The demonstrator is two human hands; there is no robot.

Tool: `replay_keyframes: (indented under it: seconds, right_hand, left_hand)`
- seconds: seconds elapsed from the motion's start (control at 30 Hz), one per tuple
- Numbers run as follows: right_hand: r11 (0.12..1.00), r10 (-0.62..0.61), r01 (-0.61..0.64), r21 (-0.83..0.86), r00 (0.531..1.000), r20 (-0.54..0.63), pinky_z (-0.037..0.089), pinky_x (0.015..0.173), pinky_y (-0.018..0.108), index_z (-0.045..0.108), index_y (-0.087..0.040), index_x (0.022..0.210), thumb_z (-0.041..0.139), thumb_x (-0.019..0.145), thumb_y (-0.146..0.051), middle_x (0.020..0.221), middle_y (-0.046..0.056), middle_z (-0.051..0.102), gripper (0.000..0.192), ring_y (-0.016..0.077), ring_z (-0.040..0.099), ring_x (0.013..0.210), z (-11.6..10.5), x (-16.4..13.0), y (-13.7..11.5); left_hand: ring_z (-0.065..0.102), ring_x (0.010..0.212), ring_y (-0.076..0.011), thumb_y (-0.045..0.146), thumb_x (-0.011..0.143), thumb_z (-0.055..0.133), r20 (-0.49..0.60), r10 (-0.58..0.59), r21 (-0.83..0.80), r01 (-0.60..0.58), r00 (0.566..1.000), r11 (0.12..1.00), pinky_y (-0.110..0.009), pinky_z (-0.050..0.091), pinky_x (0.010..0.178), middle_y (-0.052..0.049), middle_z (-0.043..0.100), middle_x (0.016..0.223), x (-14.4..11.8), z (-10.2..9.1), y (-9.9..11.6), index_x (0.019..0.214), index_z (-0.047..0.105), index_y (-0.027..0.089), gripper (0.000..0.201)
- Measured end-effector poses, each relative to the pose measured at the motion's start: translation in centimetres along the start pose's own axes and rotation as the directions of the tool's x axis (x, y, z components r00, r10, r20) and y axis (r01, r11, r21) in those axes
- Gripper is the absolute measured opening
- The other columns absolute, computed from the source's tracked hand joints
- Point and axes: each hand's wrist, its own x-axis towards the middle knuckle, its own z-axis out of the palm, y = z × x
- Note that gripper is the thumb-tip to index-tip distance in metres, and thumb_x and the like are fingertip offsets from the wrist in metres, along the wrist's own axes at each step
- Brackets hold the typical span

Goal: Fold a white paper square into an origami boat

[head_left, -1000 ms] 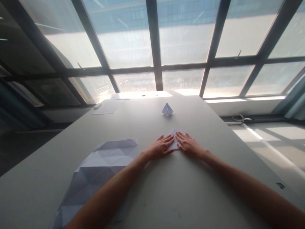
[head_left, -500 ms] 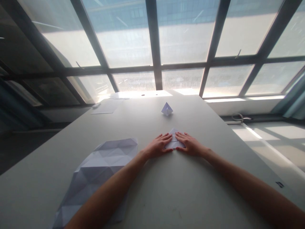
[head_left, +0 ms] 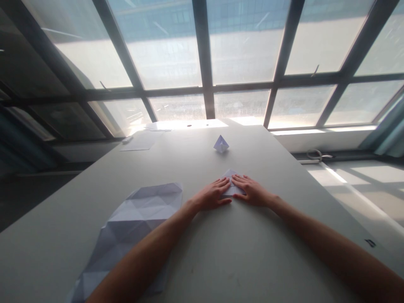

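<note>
Grey table point(head_left: 252, 252): our left hand point(head_left: 211, 196) and right hand point(head_left: 252, 192) press flat, fingers spread, on the folded paper point(head_left: 230, 176) between them, its tip pointing away from us.

Left hand point(head_left: 212, 195) and right hand point(head_left: 251, 191) flat, fingers spread, pressing small folded paper point(head_left: 231, 185) on grey tabletop point(head_left: 221, 252). Folded paper pyramid point(head_left: 221, 144) farther off, upright. Large creased sheet point(head_left: 132, 223) lying left, partly under left forearm. Flat sheets point(head_left: 139, 143) near window.

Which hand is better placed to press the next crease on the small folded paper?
Roughly equal: left hand and right hand both lie flat on the small folded paper. Its uncovered tip sits marginally nearer the right fingertips.
</note>
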Motion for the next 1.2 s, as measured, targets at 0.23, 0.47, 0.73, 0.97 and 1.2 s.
replay_keyframes:
  seconds: [0.23, 0.47, 0.73, 0.97, 1.2]
  right_hand:
    - [1.0, -0.011, 0.011, -0.009, 1.0, -0.006, 0.023, 0.114, 0.048, 0.033, -0.02, 0.147, 0.049, 0.09, -0.053, 0.15, 0.012, 0.034, 0.069, 0.0279, 0.029, 0.139, -0.3, 0.1, -0.4]
    - [1.0, -0.028, 0.028, -0.005, 0.999, -0.015, 0.025, 0.113, 0.048, 0.034, -0.02, 0.147, 0.051, 0.089, -0.051, 0.149, 0.012, 0.035, 0.068, 0.0286, 0.03, 0.138, -0.2, 0.0, -0.3]
    - [0.999, -0.039, 0.039, -0.028, 0.999, -0.017, 0.027, 0.112, 0.048, 0.035, -0.022, 0.146, 0.049, 0.091, -0.05, 0.148, 0.011, 0.038, 0.063, 0.0282, 0.033, 0.137, -0.4, 0.1, -0.5]
    - [0.999, -0.043, 0.042, -0.023, 0.999, -0.008, 0.027, 0.112, 0.048, 0.036, -0.023, 0.146, 0.051, 0.091, -0.047, 0.148, 0.011, 0.039, 0.062, 0.0287, 0.034, 0.137, -0.5, -0.1, -0.2]
    - [0.999, -0.04, 0.041, -0.011, 0.998, 0.043, 0.024, 0.113, 0.048, 0.034, -0.023, 0.147, 0.047, 0.092, -0.049, 0.149, 0.01, 0.037, 0.062, 0.027, 0.031, 0.138, -0.9, 0.0, 0.0]
  left_hand:
    - [0.03, 0.139, -0.0246, 0.047, 0.095, 0.045, -0.022, 0.006, -0.04, -0.007, 1.0, 0.999, -0.041, 0.024, 0.116, -0.011, 0.034, 0.15, 0.2, 0.4, -0.5, 0.147, 0.032, 0.019, 0.06]
    - [0.033, 0.138, -0.0229, 0.046, 0.095, 0.046, -0.053, -0.016, -0.065, 0.013, 0.998, 0.998, -0.038, 0.027, 0.115, -0.009, 0.039, 0.148, 0.4, 1.1, -1.1, 0.144, 0.038, 0.02, 0.057]
    - [0.037, 0.136, -0.0211, 0.043, 0.098, 0.04, -0.071, -0.057, -0.105, 0.05, 0.996, 0.993, -0.036, 0.03, 0.114, -0.004, 0.043, 0.146, 0.2, 0.2, -0.6, 0.141, 0.044, 0.025, 0.047]
    - [0.035, 0.137, -0.0211, 0.045, 0.098, 0.04, -0.066, -0.041, -0.135, 0.032, 0.997, 0.99, -0.036, 0.029, 0.114, -0.005, 0.042, 0.146, 0.5, 0.7, -1.0, 0.14, 0.045, 0.025, 0.047]
    - [0.034, 0.137, -0.0228, 0.053, 0.092, 0.048, -0.045, -0.049, -0.125, 0.043, 0.998, 0.991, -0.037, 0.028, 0.114, -0.006, 0.04, 0.147, 0.2, 1.1, -1.9, 0.143, 0.041, 0.025, 0.059]
